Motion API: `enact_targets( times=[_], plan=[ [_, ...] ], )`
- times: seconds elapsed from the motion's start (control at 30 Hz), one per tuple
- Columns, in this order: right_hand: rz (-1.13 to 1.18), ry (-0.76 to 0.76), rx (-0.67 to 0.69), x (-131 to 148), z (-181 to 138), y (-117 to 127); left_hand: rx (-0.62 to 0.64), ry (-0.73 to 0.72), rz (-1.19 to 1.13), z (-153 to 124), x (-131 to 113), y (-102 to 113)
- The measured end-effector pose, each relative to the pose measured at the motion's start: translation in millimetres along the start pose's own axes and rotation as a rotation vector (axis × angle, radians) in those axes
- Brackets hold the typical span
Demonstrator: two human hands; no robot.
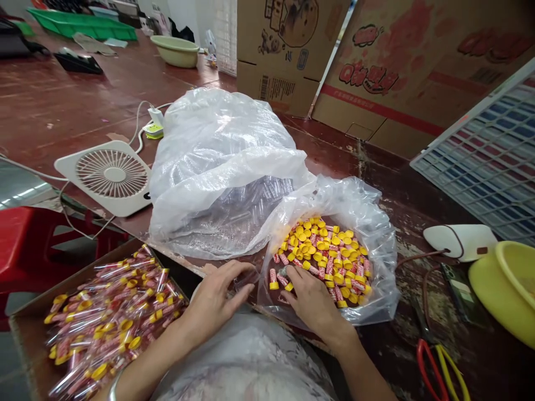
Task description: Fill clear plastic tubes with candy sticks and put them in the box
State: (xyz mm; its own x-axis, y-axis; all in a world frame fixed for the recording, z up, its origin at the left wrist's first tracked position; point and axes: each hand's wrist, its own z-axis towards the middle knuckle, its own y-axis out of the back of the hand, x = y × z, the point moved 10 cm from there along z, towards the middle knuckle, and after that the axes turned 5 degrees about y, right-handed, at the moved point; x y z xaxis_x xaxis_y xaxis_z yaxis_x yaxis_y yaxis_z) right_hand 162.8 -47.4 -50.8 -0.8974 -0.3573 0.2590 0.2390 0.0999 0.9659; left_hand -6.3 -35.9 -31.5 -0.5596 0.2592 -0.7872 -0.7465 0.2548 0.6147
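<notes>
My left hand [223, 291] curls its fingers and thumb around a clear plastic tube [247, 277], partly hidden. Just to the right, my right hand [311, 298] reaches down into an opened clear bag [382, 245]. Its thumb and fingertips close around a small yellow-capped red-and-white piece [282, 279]; the grip is partly covered. Many similar yellow-capped pieces [321, 245] lie heaped in that bag. Behind my hands, a large translucent bag [221, 133] holds empty clear tubes [267, 197]. At the lower left, a cardboard box [29, 345] is full of filled tubes [112, 317] with yellow caps.
A white fan [112, 174] stands left, its cord trailing behind. Scissors [434, 356], a phone [463, 295], a white device [460, 241] and a yellow basin [507, 289] lie right. Large cartons [288, 50] and a white crate [485, 139] rise behind. A red stool [37, 239] is left.
</notes>
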Motion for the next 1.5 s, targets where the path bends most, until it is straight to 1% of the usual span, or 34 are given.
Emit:
enact_targets(
  times=[0.07, 0.13, 0.17, 0.2, 0.27, 0.33, 0.37, 0.47, 0.53, 0.6, 0.67, 0.77, 0.8, 0.87, 0.9, 0.93, 0.97, 1.03, 1.07, 1.1, 1.13, 1.17, 1.23, 1.27, 1.33, 1.4, 1.43, 1.47, 1.5],
  plan=[
    [0.083, 0.011, -0.14, -4.3, -3.8, 18.4, 0.041, 0.034, -0.05, -0.8, 3.1, -2.4],
    [0.227, 0.036, -0.293, -7.0, -9.9, 42.6, 0.101, 0.06, -0.104, -0.6, 4.1, -7.9],
    [0.303, 0.046, -0.347, -7.6, -12.7, 53.2, 0.133, 0.068, -0.13, -0.2, 3.2, -11.6],
    [0.37, 0.05, -0.379, -7.8, -14.7, 61.3, 0.163, 0.072, -0.156, 0.2, 1.2, -15.4],
    [0.453, 0.041, -0.394, -5.9, -15.6, 70.0, 0.202, 0.074, -0.205, 1.3, -5.0, -21.8],
    [0.475, 0.054, -0.396, 0.7, -13.9, 73.5, 0.226, 0.085, -0.258, 2.4, -11.8, -26.8],
    [0.48, 0.086, -0.389, 6.4, -12.3, 73.7, 0.238, 0.095, -0.29, 2.8, -14.8, -29.3],
    [0.49, 0.241, -0.366, 27.3, -8.8, 72.4, 0.268, 0.163, -0.44, 4.1, -18.8, -35.9],
    [0.442, 0.332, -0.341, 40.4, -8.7, 68.9, 0.272, 0.242, -0.637, 5.3, -17.4, -39.9],
    [0.335, 0.377, -0.337, 50.5, -9.4, 63.9, 0.276, 0.319, -0.882, 6.8, -16.0, -45.4],
    [0.232, 0.364, -0.413, 55.2, -10.9, 63.5, 0.283, 0.364, -1.063, 8.9, -17.0, -51.3],
    [0.136, 0.333, -0.558, 58.6, -14.1, 67.1, 0.307, 0.397, -1.133, 12.7, -19.3, -61.2],
    [0.116, 0.334, -0.577, 59.1, -14.2, 67.3, 0.329, 0.401, -1.123, 14.3, -20.4, -64.6],
    [0.101, 0.337, -0.537, 56.2, -10.9, 64.0, 0.379, 0.382, -1.061, 20.4, -23.3, -67.1],
    [0.101, 0.319, -0.495, 50.8, -8.2, 61.1, 0.383, 0.352, -0.989, 26.2, -23.6, -63.5],
    [0.102, 0.285, -0.458, 42.9, -6.0, 58.6, 0.36, 0.309, -0.869, 34.5, -22.3, -55.5],
    [0.099, 0.234, -0.437, 32.9, -4.8, 57.0, 0.306, 0.262, -0.696, 45.3, -18.9, -43.1],
    [0.077, 0.13, -0.427, 13.9, -4.9, 54.1, 0.134, 0.201, -0.201, 70.9, -6.5, -10.0],
    [0.061, 0.098, -0.41, 8.5, -5.0, 50.4, 0.047, 0.195, 0.051, 84.1, 0.7, 6.6],
    [0.044, 0.087, -0.373, 6.9, -4.3, 44.2, -0.015, 0.211, 0.252, 96.7, 9.3, 19.8],
    [0.026, 0.092, -0.314, 8.5, -2.8, 35.3, -0.046, 0.236, 0.378, 108.3, 18.9, 28.5],
    [0.006, 0.103, -0.242, 11.9, -0.9, 24.8, -0.054, 0.264, 0.446, 118.5, 29.1, 33.3],
    [-0.046, 0.12, -0.143, 18.8, 1.7, 8.2, -0.027, 0.302, 0.462, 133.1, 46.9, 33.8],
    [-0.074, 0.123, -0.127, 20.9, 2.6, 3.9, -0.016, 0.308, 0.463, 137.0, 53.0, 33.2],
    [-0.1, 0.139, -0.139, 22.0, 3.2, 2.4, -0.009, 0.305, 0.445, 137.9, 59.4, 33.8],
    [-0.04, 0.161, -0.207, 19.0, 1.5, 10.4, -0.002, 0.281, 0.41, 130.8, 58.1, 36.3],
    [0.033, 0.158, -0.263, 15.0, -0.6, 18.0, 0.009, 0.263, 0.367, 124.7, 55.2, 36.8],
    [0.135, 0.131, -0.322, 8.3, -3.2, 26.6, 0.035, 0.25, 0.27, 117.3, 51.8, 35.3],
    [0.264, 0.079, -0.381, -0.6, -6.2, 34.7, 0.075, 0.244, 0.114, 108.5, 48.1, 31.2]
  ],
)
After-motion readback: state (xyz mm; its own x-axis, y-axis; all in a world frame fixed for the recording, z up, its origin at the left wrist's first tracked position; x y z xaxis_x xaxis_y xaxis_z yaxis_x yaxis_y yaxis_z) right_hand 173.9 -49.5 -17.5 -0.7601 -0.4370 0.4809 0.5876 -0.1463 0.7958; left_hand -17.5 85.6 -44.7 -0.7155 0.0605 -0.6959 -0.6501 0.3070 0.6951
